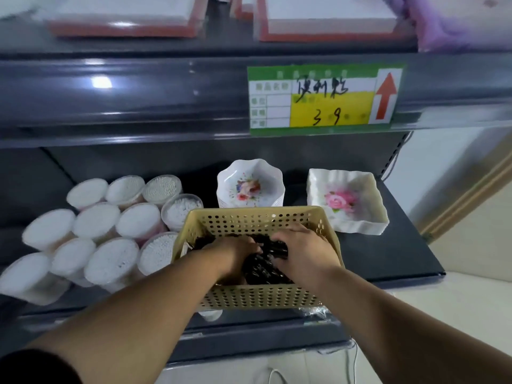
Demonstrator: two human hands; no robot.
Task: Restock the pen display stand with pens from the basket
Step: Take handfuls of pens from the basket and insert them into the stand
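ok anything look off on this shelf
The basket of pens sits at the front edge of the shelf, with a white tub and crinkled plastic poking out beneath it, so it may not rest flat.

Cotton-swab tubs (pixel 110 231) crowd the left wall of the basket (pixel 257 296); a scalloped floral dish (pixel 250 184) and a square floral dish (pixel 346 200) stand just past its far rim. We find open shelf (pixel 388 259) only to its right. The upper shelf edge (pixel 138 92) overhangs; pens (pixel 260 270) heap inside.
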